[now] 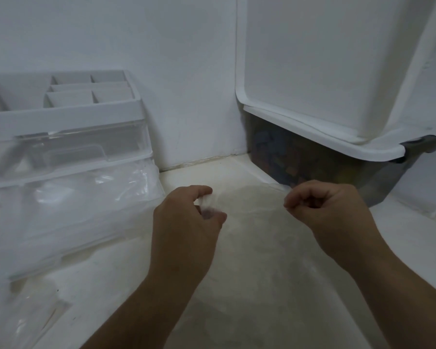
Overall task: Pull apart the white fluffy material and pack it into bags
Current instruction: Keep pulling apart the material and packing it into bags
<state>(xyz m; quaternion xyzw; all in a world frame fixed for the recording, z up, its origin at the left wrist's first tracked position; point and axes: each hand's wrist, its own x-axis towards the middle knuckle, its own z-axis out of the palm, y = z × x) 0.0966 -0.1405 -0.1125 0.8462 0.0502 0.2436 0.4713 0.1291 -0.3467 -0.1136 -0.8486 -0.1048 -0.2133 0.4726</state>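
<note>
On my head camera feed, both of the person's bare hands are raised over the cream-coloured flat surface (249,293), backs towards me, a gap between them. The left hand (186,222) has its fingers curled and pinches a small wad of the white fluffy material (207,199) between thumb and fingertips. From that wad a thin, hazy veil of the same fibre stretches across the gap to the right hand (332,215), whose fingers are curled tight with the tips pressed together on the veil's far edge; the veil is so faint that I cannot trace all of its outline. To the left, a heap of clear, crinkled plastic bags (81,210) lies on the surface, just beside the left hand. Behind the bags stands a white plastic organiser (61,114) with open compartments on top and a transparent drawer in front. At the back right, against the white wall (186,71), sits a translucent grey storage bin (300,162) holding blurred coloured pieces, and its white rectangular lid (312,71) stands tilted above it.
</note>
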